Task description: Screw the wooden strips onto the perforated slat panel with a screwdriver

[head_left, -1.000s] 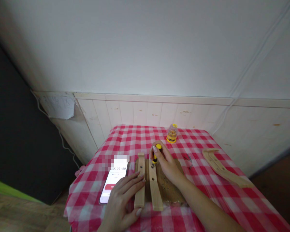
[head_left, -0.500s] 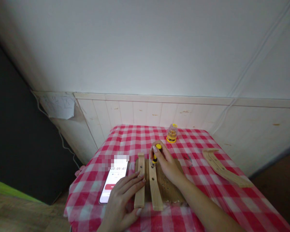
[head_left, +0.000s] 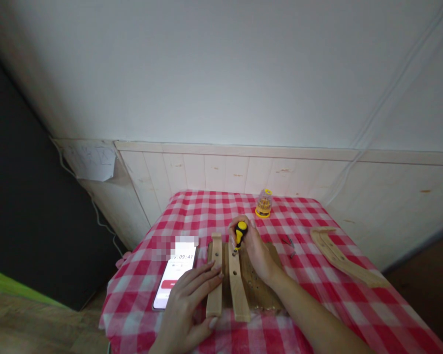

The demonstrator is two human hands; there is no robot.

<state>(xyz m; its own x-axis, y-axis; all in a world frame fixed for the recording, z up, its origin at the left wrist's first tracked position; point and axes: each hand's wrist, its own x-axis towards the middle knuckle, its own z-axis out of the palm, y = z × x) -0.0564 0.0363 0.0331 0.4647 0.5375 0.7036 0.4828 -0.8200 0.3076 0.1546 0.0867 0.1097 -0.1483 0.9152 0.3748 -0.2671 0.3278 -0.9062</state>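
Note:
A yellow and black screwdriver [head_left: 240, 233] is in my right hand [head_left: 256, 248], its tip down at a hole near the far end of a pale wooden piece [head_left: 239, 297]. My left hand [head_left: 188, 300] lies flat with fingers stretched across a second wooden piece [head_left: 214, 305] to the left. Both pieces rest on a brown wooden board [head_left: 260, 282] with small holes in it. Another hole shows in the right piece, nearer to me. My right fingertips are partly hidden behind the handle.
A phone [head_left: 177, 270] with a running timer lies left of the board. Behind stands a clear bit case [head_left: 264, 204] with yellow ends. Screws [head_left: 290, 241] and a curved wooden piece [head_left: 345, 260] lie to the right on the checked tablecloth [head_left: 210, 209].
My right hand has turned around the screwdriver, so more of the handle shows. The tip stays at the same hole. My left hand keeps its place.

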